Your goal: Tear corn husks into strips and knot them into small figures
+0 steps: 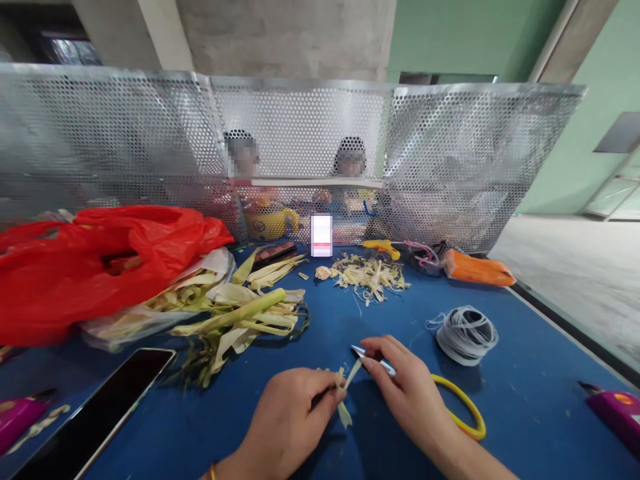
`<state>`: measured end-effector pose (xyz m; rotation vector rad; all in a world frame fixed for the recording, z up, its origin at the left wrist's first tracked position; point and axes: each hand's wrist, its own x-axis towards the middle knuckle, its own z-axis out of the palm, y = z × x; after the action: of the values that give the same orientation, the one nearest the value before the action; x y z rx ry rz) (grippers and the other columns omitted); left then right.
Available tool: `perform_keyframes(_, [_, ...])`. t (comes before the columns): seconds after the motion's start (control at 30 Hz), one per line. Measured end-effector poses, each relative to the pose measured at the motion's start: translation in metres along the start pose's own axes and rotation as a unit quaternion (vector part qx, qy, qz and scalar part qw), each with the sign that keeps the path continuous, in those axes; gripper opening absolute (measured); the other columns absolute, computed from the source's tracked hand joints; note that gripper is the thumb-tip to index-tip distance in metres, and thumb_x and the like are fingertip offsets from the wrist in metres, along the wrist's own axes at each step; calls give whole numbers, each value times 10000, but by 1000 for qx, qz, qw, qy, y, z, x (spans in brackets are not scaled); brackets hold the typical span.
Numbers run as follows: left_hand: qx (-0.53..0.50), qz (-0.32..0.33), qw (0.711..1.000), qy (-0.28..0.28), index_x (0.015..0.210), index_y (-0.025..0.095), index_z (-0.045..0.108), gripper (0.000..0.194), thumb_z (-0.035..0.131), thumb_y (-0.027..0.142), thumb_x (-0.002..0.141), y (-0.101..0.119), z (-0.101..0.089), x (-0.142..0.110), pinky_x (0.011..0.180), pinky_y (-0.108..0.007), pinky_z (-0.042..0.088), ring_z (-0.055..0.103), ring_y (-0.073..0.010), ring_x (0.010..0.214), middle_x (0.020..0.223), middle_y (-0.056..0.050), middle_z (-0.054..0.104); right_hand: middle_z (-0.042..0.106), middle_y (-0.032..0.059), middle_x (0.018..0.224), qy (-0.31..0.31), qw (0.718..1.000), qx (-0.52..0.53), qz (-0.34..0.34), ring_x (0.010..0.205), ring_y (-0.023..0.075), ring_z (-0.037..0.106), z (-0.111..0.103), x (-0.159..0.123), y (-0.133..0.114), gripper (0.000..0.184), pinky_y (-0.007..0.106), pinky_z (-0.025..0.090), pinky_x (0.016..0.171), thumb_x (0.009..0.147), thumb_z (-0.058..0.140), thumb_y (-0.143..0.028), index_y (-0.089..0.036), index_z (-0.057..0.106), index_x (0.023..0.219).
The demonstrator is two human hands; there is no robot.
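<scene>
My left hand (293, 417) is closed in a pinch on a thin pale strip of leaf (346, 393) low in the middle of the blue table (525, 393). My right hand (403, 383) grips scissors whose silver blade tip (359, 351) pokes out past the fingers and whose yellow handle loop (467, 410) shows behind the wrist. The right fingertips touch the upper end of the strip. Both hands sit close together, almost touching.
A heap of green and pale leaves (235, 313) lies left of centre beside a red plastic bag (95, 260). Cut scraps (367, 275) lie further back. A coil of white string (466, 333), a dark phone (107, 407) and a perforated metal screen (310, 153) with people behind it surround the work area.
</scene>
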<state>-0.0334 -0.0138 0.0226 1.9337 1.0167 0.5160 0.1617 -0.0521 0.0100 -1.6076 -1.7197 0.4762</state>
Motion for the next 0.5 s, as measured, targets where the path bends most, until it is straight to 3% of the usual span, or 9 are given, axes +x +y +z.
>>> perform_keyframes(0.1, [-9, -26, 998, -60, 731, 223, 734, 304, 527, 428, 818, -7, -3, 4, 598, -228, 331, 555, -167, 599, 629, -21, 671, 652, 49, 888, -22, 999, -33, 7, 833, 194, 623, 3, 1, 2, 191, 302, 477, 746, 906, 498, -298, -207, 640, 996])
perform_keyframes(0.23, [84, 0, 996, 0, 811, 237, 750, 244, 636, 443, 748, -11, -7, 7, 601, -237, 300, 577, -182, 644, 686, -32, 693, 664, 54, 885, -32, 998, -53, -4, 815, 197, 632, 6, 1, 5, 220, 312, 487, 739, 905, 494, -317, -203, 647, 1013])
perform_keyframes(0.33, [115, 2, 993, 39, 951, 247, 752, 357, 692, 490, 697, -9, -10, 8, 615, -247, 323, 611, -206, 697, 771, -56, 722, 677, 63, 907, -8, 997, -67, -35, 824, 212, 647, 8, 0, 10, 242, 327, 502, 737, 902, 484, -360, -218, 649, 1010])
perform_keyframes(0.5, [34, -28, 999, -14, 990, 217, 747, 367, 688, 459, 720, -8, -11, 9, 618, -231, 386, 640, -192, 704, 798, -42, 734, 683, 73, 1005, 38, 989, -98, -104, 907, 227, 655, 13, -1, 17, 242, 341, 522, 766, 913, 472, -357, -245, 616, 1072])
